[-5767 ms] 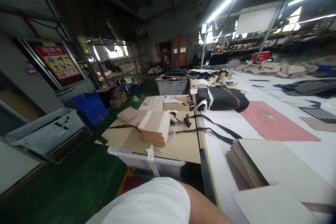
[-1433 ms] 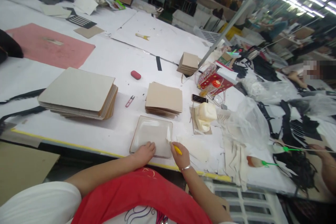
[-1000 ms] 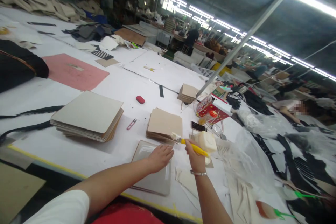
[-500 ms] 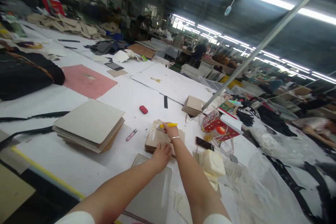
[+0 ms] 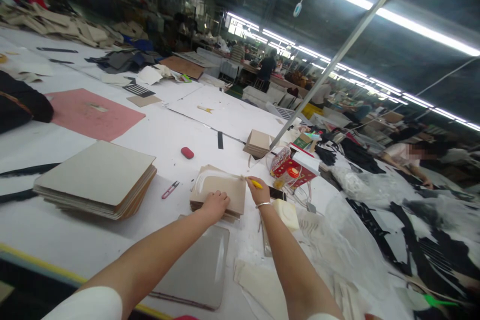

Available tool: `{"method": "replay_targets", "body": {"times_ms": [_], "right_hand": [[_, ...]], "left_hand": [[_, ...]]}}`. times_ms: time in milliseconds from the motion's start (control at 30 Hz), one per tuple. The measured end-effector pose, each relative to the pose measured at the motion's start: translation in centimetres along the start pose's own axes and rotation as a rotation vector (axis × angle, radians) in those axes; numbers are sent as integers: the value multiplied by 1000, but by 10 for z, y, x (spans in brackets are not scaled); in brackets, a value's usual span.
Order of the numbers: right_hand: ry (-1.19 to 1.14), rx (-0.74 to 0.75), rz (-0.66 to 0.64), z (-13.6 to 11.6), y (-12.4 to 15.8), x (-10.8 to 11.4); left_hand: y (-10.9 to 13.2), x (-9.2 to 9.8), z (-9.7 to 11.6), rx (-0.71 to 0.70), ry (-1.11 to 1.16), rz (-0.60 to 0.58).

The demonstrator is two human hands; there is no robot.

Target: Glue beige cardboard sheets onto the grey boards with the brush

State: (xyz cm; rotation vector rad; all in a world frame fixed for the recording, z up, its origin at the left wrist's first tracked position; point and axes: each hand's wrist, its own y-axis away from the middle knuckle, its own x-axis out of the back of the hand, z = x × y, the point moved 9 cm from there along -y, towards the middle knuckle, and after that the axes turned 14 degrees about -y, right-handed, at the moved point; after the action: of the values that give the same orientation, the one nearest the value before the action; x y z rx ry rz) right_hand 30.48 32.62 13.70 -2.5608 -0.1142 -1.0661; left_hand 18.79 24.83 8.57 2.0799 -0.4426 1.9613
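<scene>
A small stack of brown cardboard pieces (image 5: 225, 187) lies on the white table in front of me, with a wet-looking white streak along the left and far edges of its top piece. My left hand (image 5: 216, 205) rests on the stack's near side, fingers spread and pressing down. At the stack's far right corner, my right hand (image 5: 261, 192) is closed around a brush with a yellow handle (image 5: 257, 184). The brush's pale tip touches or nearly touches the top piece. Nearer to me lies a grey board (image 5: 195, 270), partly beneath my left forearm.
A tall stack of grey boards (image 5: 97, 172) stands at left. Pink thread snips (image 5: 170, 189) and a red oval case (image 5: 187, 152) lie between. Right of my hand are a yellowish block (image 5: 286, 214), a phone (image 5: 276, 193) and plastic sheeting (image 5: 348, 240). A metal pole (image 5: 330, 70) rises behind.
My right hand has drawn the brush rightward along the top piece's far edge, and the white streak there is longer. My left hand stays on the stack. The view has shifted right.
</scene>
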Motion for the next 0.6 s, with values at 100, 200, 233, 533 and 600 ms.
{"method": "replay_targets", "body": {"times_ms": [100,200,233,533,600], "right_hand": [[71,87,-111,-10,36,-4],[172,229,-260,-31,84,-9],[179,254,-289,-36,99,-7],[-192,37,249,-43,169,83],[-274,-74,352,-34,182,91]], "left_hand": [[-8,-1,-6,-3,-17,-55],[-14,-2,-8,-48,-22,-93],[-15,-2,-9,-64,-22,-98],[-13,5,-5,-221,-47,-182],[-11,8,-5,-243,-50,-206]]}}
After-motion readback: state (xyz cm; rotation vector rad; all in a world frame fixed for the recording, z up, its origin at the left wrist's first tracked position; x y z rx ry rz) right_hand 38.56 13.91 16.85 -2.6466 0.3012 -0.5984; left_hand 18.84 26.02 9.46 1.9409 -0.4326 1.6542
